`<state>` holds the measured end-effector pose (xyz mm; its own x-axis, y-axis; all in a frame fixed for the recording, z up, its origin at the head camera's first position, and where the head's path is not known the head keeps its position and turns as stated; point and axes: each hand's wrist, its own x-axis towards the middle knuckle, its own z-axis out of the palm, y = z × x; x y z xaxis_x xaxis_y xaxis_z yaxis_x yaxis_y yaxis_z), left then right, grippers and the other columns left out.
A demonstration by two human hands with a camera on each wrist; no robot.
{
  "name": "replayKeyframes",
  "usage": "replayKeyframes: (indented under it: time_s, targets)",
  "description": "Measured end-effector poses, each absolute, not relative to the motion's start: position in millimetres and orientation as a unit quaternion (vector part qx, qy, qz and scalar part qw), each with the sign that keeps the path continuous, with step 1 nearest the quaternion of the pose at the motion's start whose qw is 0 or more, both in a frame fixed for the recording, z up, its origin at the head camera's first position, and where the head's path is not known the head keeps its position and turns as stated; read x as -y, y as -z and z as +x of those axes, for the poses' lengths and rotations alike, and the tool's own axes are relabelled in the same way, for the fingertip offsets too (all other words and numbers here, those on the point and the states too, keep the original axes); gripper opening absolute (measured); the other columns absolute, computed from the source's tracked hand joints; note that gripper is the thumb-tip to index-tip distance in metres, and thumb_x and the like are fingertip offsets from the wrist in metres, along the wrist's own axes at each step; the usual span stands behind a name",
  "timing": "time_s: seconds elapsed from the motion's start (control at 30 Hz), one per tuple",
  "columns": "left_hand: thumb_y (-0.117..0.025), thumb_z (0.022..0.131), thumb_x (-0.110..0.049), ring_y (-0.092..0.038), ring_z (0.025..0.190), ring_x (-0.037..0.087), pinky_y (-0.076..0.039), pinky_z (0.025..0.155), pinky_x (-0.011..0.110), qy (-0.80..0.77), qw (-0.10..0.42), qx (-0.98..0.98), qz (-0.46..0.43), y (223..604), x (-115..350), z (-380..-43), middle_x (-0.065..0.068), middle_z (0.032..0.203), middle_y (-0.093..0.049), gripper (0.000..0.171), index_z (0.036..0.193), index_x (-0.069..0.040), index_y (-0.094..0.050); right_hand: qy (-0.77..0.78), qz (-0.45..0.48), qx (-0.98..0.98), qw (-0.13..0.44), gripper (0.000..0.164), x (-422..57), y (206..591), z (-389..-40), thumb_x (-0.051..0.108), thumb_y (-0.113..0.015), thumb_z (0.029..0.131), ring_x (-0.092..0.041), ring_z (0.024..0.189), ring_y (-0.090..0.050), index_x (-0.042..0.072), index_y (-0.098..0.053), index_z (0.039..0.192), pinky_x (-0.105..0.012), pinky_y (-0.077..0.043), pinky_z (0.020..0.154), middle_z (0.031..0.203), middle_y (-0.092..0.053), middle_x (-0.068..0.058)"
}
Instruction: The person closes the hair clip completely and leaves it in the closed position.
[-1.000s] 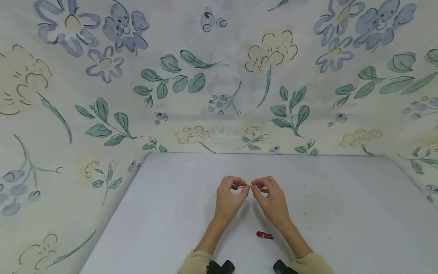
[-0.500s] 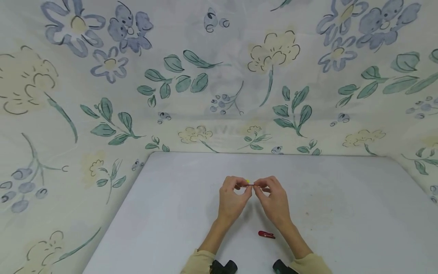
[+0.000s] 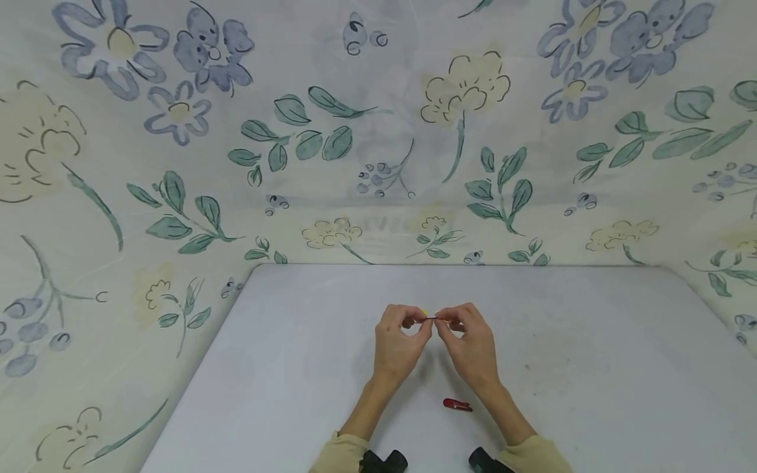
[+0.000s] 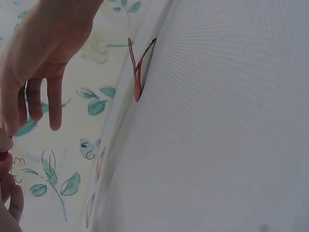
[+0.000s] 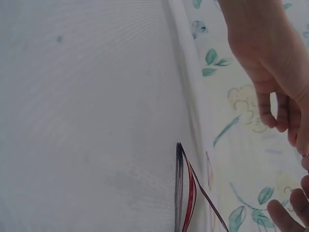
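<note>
In the head view my left hand (image 3: 395, 345) and right hand (image 3: 475, 348) meet above the table. Their thumbs and fingertips pinch the two ends of a thin dark red hair clip (image 3: 432, 318), seen edge-on and mostly covered by fingers. A small yellow spot (image 3: 424, 313) shows by the left fingertips; what it is I cannot tell. A second red snap hair clip (image 3: 458, 405) lies on the table between the forearms. Both wrist views show this snap clip with its parts spread: the clip (image 4: 137, 87) at left, the clip (image 5: 190, 193) at right.
A white table (image 3: 284, 368) lies under the hands, its far edge against a flower-patterned cloth (image 3: 402, 131). Black wrist devices (image 3: 384, 461) sit at the sleeves. Small specks mark the table to the right.
The held clip looked thicker and lighter one second ago; now it shows as a thin dark line. Both hands keep their pinch, and the clip on the table stays put. The head view shifts slightly.
</note>
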<state>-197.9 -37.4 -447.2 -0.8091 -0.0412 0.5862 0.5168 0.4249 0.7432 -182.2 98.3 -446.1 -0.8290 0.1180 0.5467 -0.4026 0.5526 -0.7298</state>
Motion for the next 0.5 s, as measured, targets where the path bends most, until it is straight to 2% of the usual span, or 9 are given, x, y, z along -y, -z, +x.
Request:
replayKeyframes:
  time_s: [0.5]
  targets:
    - [-0.080, 0.075, -0.003, -0.057, 0.074, 0.016, -0.049, 0.066, 0.026, 0.513, 0.270, 0.802, -0.144, 442.2, 38.0, -195.5, 0.000, 0.079, -0.066, 0.014, 0.080, -0.010, -0.069, -0.470, 0.085, 0.834, 0.277, 0.015, -96.7, 443.6, -179.8, 0.002, -0.077, 0.082, -0.014, 0.078, -0.059, 0.007, -0.071, 0.094, -0.033, -0.057, 0.071, 0.090, -0.061, -0.002]
